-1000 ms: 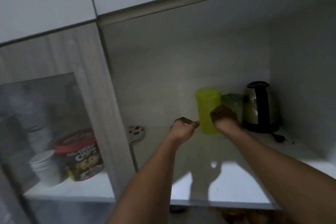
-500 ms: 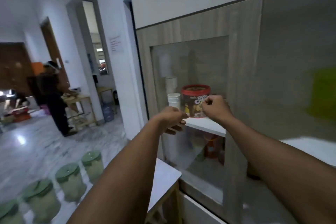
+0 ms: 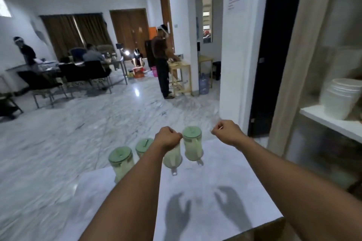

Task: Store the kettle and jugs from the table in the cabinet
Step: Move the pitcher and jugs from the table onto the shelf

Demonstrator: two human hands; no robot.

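Several pale jugs with green lids stand at the far edge of the white table (image 3: 195, 213). The rightmost jug (image 3: 193, 147) shows fully, and another jug (image 3: 121, 162) stands at the far left. My left hand (image 3: 167, 139) hovers with its fingers curled shut, covering the top of a middle jug (image 3: 172, 158); I cannot tell whether it touches it. To the right of the jugs, my right hand (image 3: 227, 132) is held in the air as a loose fist with nothing in it. The kettle is out of view.
The cabinet (image 3: 290, 64) stands at the right, with stacked white bowls (image 3: 340, 98) on its shelf (image 3: 333, 123). A dark doorway (image 3: 274, 45) is beside it. Beyond the table lies marble floor, where a person (image 3: 162, 60) stands at a wooden trolley and others sit at desks.
My view has swung left and down from the cabinet shelf to the table. Both hands left the cabinet and now hover, curled, over the jugs.
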